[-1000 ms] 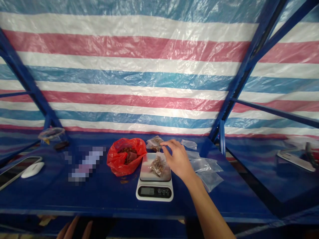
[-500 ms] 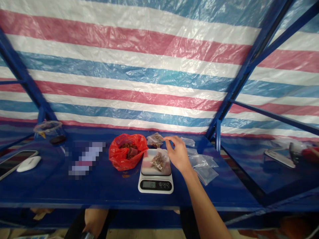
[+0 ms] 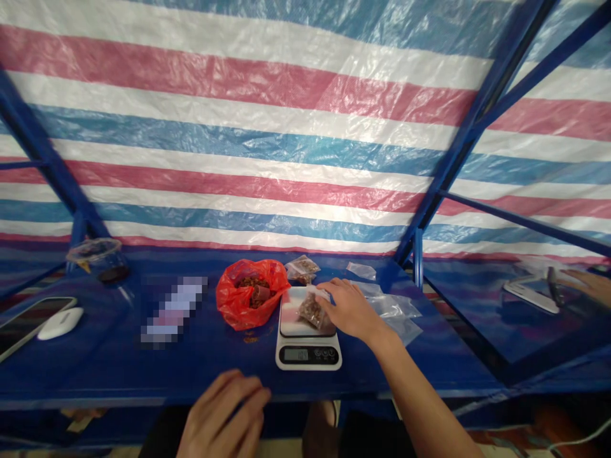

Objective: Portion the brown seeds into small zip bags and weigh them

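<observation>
Blue bench (image 3: 128, 375) seen from above, with a plastic sheet (image 3: 238, 146) in wide red, white and blue stripes behind it and slanting blue posts (image 3: 442, 168) at either side. Near the centre, a white digital scale (image 3: 309, 363) with a shiny plate and a black strip of screen and buttons along the front; digits lit, but too small to read with certainty. Lying on the plate, a small filled bag (image 3: 310, 313), clear and plump with light brown pieces. Coming in from the right, the person's right hand (image 3: 353, 310), palm down, thumb and fingertips touching the top of that bag; impossible to tell whether pinched tight or merely resting there. Lower down, over the bench's front edge, the left hand (image 3: 226, 413), fingers loosely bent and slightly apart, a little blurred.

Left of the scale and close to it, an open red bag (image 3: 238, 315) containing brown pieces and a small brown cup (image 3: 260, 294). Just beyond the scale, a second filled bag (image 3: 302, 269). Right of the right hand, several flat clear bags (image 3: 394, 307). Farther left, a phone (image 3: 28, 326), a white rounded object (image 3: 60, 323) and a clear tub (image 3: 98, 252). At the far right edge, another person's hand (image 3: 590, 285), partly cut off.
</observation>
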`<state>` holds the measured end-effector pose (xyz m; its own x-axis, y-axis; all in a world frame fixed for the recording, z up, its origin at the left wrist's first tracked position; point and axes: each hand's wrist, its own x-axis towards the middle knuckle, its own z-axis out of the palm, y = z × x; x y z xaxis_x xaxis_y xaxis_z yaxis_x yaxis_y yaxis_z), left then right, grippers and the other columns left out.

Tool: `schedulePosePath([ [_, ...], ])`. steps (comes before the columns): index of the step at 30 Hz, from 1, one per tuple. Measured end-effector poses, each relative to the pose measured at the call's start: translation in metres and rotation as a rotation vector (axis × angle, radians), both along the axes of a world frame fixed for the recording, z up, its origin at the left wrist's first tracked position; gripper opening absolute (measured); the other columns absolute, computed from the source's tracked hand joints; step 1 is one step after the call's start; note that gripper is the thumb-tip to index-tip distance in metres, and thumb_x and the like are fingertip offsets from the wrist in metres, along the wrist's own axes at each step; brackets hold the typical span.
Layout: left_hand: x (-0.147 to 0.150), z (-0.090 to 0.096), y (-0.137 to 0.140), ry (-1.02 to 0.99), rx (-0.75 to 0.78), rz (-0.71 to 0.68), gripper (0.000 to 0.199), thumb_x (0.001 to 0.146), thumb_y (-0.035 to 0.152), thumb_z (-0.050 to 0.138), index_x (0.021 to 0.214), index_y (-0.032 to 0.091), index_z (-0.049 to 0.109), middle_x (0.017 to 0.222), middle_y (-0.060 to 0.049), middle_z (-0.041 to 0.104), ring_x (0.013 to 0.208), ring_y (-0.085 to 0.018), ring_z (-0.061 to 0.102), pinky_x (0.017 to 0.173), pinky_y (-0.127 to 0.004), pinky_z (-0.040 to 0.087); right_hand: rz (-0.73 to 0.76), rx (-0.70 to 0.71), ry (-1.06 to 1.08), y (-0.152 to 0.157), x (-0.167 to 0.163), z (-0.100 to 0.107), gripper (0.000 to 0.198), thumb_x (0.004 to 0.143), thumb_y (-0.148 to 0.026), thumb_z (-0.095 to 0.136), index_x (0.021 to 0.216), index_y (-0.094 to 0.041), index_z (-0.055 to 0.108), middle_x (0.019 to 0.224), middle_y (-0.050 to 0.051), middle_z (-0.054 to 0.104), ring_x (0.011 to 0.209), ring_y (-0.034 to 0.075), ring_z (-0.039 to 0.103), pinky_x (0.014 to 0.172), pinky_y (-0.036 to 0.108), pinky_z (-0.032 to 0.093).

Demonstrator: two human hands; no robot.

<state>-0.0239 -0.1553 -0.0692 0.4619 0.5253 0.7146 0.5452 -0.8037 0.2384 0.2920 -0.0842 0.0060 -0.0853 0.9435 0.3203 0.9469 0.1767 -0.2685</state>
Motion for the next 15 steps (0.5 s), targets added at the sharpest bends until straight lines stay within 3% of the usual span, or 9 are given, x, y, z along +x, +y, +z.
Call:
schedulePosePath([
  [1, 0.008, 0.022, 0.016, -0.101, 0.102, -0.004, 0.042, 0.088, 0.010, 0.063, 0.116, 0.038, 0.076, 0.101, -0.001, 0.081, 0.090, -0.021, 0.077, 0.092, -0.039, 0.063, -0.003, -0.011, -0.013, 0.003, 0.000, 0.003, 0.030, 0.103, -0.036, 0.056, 0.124, -0.025, 0.074, 0.119, 0.013, 0.074, 0.113, 0.032, 0.065, 0.103, 0.046, 0.043],
  [3, 0.024, 0.062, 0.046, -0.142, 0.157, -0.002, 0.032, 0.091, 0.007, 0.060, 0.108, 0.029, 0.076, 0.097, -0.003, 0.078, 0.087, -0.019, 0.074, 0.086, -0.034, 0.062, -0.031, -0.047, -0.035, 0.011, -0.002, 0.009, 0.033, 0.103, -0.038, 0.054, 0.125, -0.023, 0.074, 0.120, 0.015, 0.074, 0.113, 0.033, 0.066, 0.100, 0.046, 0.045],
  [6, 0.037, 0.099, 0.080, -0.010, 0.192, 0.009, 0.028, 0.097, 0.010, 0.052, 0.102, 0.024, 0.075, 0.096, -0.005, 0.076, 0.091, -0.020, 0.071, 0.089, -0.035, 0.059, -0.056, -0.096, -0.039, 0.024, -0.006, 0.014, 0.024, 0.099, -0.034, 0.061, 0.108, -0.023, 0.079, 0.112, 0.015, 0.076, 0.108, 0.033, 0.068, 0.094, 0.044, 0.047],
  [11, 0.029, 0.109, 0.113, 0.284, 0.105, -0.079, 0.029, 0.097, 0.010, 0.049, 0.102, 0.023, 0.075, 0.101, -0.005, 0.076, 0.095, -0.021, 0.070, 0.094, -0.037, 0.055, 0.016, -0.093, 0.026, 0.033, -0.012, 0.016, 0.008, 0.090, -0.022, 0.071, 0.087, -0.024, 0.078, 0.100, 0.011, 0.079, 0.101, 0.030, 0.070, 0.090, 0.041, 0.047],
  [15, 0.044, 0.107, 0.129, 0.208, -0.135, -0.073, 0.030, 0.100, 0.015, 0.047, 0.104, 0.025, 0.075, 0.106, -0.005, 0.076, 0.102, -0.021, 0.071, 0.097, -0.037, 0.054, 0.096, -0.086, 0.114, 0.032, -0.017, 0.021, 0.009, 0.090, -0.019, 0.070, 0.087, -0.025, 0.077, 0.098, 0.006, 0.080, 0.097, 0.026, 0.071, 0.088, 0.036, 0.048],
])
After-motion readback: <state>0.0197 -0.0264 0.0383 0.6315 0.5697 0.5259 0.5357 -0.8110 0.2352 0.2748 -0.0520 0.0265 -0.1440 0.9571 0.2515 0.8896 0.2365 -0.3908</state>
